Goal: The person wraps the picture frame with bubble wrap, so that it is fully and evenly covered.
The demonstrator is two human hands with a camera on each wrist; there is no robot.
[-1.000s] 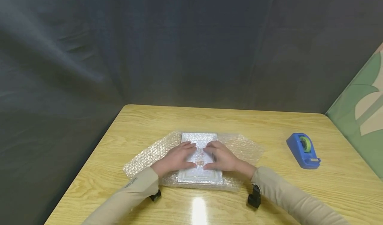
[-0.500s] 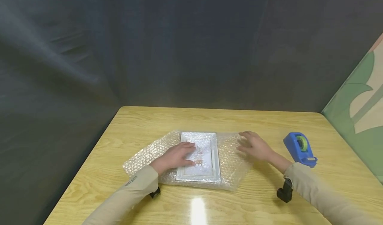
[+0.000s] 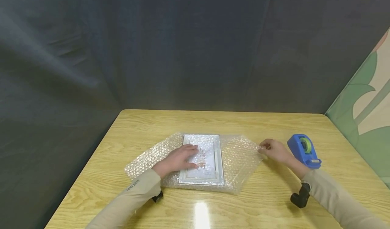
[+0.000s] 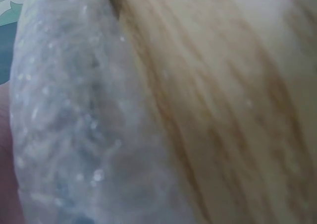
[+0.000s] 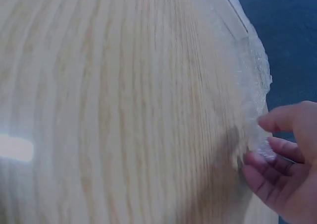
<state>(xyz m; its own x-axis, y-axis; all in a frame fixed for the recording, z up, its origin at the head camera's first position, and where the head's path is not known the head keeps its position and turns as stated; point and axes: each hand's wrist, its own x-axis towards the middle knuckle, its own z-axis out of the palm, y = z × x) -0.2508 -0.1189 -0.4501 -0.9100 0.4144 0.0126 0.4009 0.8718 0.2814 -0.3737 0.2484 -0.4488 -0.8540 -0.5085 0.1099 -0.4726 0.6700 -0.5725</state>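
Nearest: two beige sleeves [image 3: 332, 196], one per arm, each with a black wrist camera [image 3: 301, 196] strapped at the cuff. 
Wood-grain tabletop [image 3: 243, 208], a bright patch of reflected light on its near part. 
Bubble wrap [image 3: 239, 161], one clear sheet, spread out to left and right of the frame; some also lies over the frame. 
Picture frame [image 3: 208, 161], pale and rectangular, lying flat under the wrap in the middle of the sheet; some reddish detail shows inside, too blurred to read. 
Left hand [image 3: 179, 159]: fingers extended, laid across the left part of the wrapped frame, its place unchanged over the last second. 
Right hand [image 3: 277, 151]: the item that has changed. A second ago it lay on the frame opposite the left; it has since crossed the right side of the wrap, and now pinches the sheet's right-hand edge between curled fingers and thumb. In my judgement, this leaves the left hand alone to steady the frame, with the loose right side under control. 
Blue tape dispenser [image 3: 301, 154] with green tape roll [image 3: 308, 146], right of the right hand, unhandled. 
Farthest: dark curtain [image 3: 189, 53] behind the table; at right, a green patterned panel [image 3: 365, 107].
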